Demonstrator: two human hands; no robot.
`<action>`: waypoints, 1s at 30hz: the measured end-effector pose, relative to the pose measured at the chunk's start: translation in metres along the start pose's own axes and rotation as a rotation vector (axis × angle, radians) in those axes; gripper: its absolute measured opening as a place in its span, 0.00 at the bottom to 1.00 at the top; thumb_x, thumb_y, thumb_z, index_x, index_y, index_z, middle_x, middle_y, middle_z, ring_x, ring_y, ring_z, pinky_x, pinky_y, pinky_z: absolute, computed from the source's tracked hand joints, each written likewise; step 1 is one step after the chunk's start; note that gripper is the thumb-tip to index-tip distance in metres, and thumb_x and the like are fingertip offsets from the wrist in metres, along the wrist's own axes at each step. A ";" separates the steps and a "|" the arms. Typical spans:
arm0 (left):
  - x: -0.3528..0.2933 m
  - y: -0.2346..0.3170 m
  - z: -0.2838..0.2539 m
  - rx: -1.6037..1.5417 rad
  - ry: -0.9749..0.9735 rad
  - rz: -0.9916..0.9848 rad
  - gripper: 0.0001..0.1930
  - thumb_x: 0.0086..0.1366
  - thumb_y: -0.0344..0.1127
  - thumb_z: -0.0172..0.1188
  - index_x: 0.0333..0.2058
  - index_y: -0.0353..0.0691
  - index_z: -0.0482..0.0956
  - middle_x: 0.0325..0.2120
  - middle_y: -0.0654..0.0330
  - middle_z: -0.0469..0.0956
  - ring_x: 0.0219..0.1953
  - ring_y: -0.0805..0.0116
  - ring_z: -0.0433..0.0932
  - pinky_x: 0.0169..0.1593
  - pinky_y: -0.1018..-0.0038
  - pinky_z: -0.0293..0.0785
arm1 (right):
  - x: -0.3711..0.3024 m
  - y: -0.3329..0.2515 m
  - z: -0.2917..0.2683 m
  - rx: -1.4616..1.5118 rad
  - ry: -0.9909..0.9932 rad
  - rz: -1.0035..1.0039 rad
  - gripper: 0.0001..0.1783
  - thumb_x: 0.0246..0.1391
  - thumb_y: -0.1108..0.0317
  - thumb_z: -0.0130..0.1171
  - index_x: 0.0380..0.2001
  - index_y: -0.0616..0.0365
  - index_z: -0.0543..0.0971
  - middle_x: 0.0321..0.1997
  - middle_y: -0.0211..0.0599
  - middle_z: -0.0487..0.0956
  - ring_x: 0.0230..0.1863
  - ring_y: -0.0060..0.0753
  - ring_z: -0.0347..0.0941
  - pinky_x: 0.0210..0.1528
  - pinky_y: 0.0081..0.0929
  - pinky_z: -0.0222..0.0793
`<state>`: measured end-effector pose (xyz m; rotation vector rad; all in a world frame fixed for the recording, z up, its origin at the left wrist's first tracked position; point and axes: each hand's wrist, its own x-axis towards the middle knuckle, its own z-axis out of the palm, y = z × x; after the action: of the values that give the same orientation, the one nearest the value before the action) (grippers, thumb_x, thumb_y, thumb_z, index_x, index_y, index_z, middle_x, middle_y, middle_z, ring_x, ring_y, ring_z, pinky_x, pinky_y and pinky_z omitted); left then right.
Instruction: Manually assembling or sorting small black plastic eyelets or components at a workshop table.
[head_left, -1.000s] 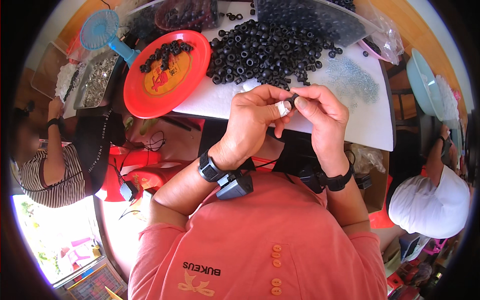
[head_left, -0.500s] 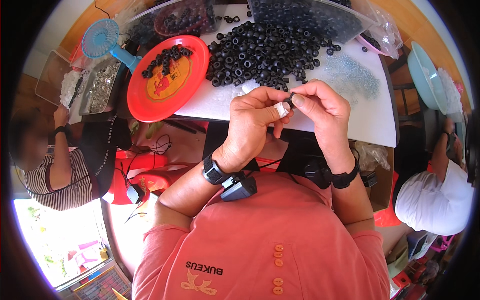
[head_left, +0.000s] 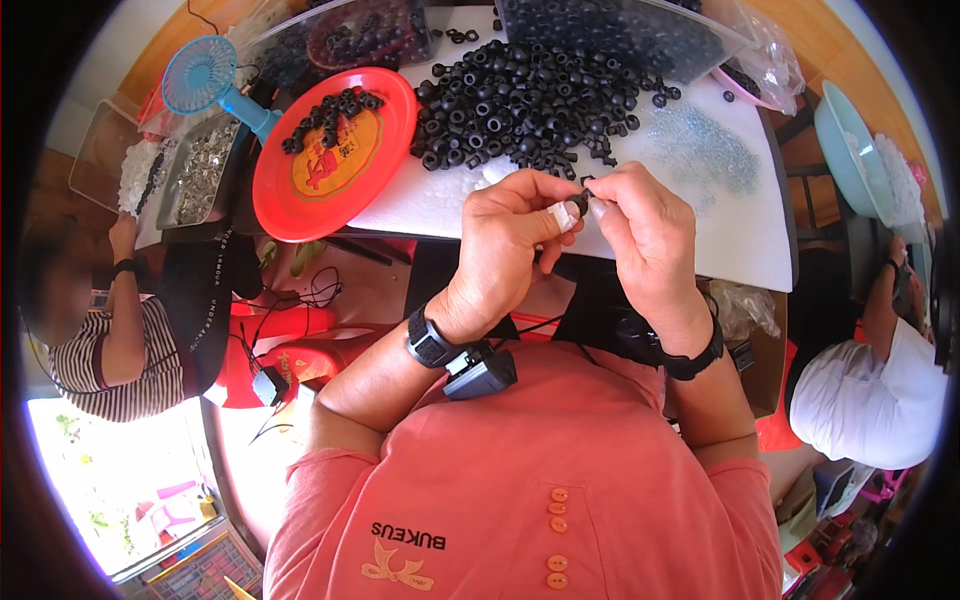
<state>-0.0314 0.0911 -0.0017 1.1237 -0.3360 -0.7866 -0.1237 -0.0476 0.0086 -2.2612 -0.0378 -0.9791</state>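
My left hand (head_left: 505,235) and my right hand (head_left: 640,230) meet above the near edge of the white table (head_left: 740,235). Between their fingertips they pinch one small black rubber ring (head_left: 581,203); my left thumb has white tape on it. Just beyond the hands lies a big pile of black rubber rings (head_left: 530,100). A heap of small clear parts (head_left: 705,150) lies to the right of that pile. A red plate (head_left: 330,150) holding several black rings sits to the left.
A blue hand fan (head_left: 205,80) and trays of small metal parts (head_left: 200,170) stand at the far left. Clear bags of black rings (head_left: 620,25) lie at the back. One person sits at my left (head_left: 120,330), another at my right (head_left: 870,380). A light-blue bowl (head_left: 850,150) is at right.
Both hands stayed together at the ring, shifting slightly; the fingers worked it a little. The view tilted a bit.
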 end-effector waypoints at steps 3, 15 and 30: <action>-0.002 0.000 0.000 0.070 -0.025 0.009 0.07 0.67 0.24 0.60 0.43 0.29 0.78 0.30 0.55 0.81 0.26 0.75 0.77 0.21 0.83 0.66 | 0.001 -0.001 -0.005 -0.090 -0.069 -0.012 0.05 0.54 0.82 0.57 0.36 0.66 0.77 0.29 0.37 0.75 0.29 0.29 0.73 0.33 0.24 0.68; -0.004 -0.005 0.004 0.027 0.027 0.027 0.06 0.66 0.21 0.60 0.42 0.27 0.78 0.29 0.56 0.81 0.24 0.77 0.76 0.20 0.85 0.63 | -0.002 0.003 0.007 -0.142 0.021 -0.166 0.13 0.37 0.82 0.58 0.30 0.60 0.72 0.27 0.42 0.71 0.27 0.51 0.69 0.28 0.44 0.64; 0.000 -0.003 0.005 -0.021 0.009 0.112 0.07 0.66 0.23 0.58 0.41 0.28 0.80 0.32 0.54 0.83 0.31 0.69 0.83 0.37 0.77 0.81 | -0.010 0.004 0.031 -0.358 0.166 -0.158 0.16 0.36 0.76 0.65 0.28 0.56 0.68 0.26 0.39 0.69 0.24 0.44 0.67 0.26 0.40 0.62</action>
<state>-0.0363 0.0870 -0.0025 1.0793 -0.3794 -0.6853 -0.1098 -0.0303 -0.0160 -2.5184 0.0342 -1.3454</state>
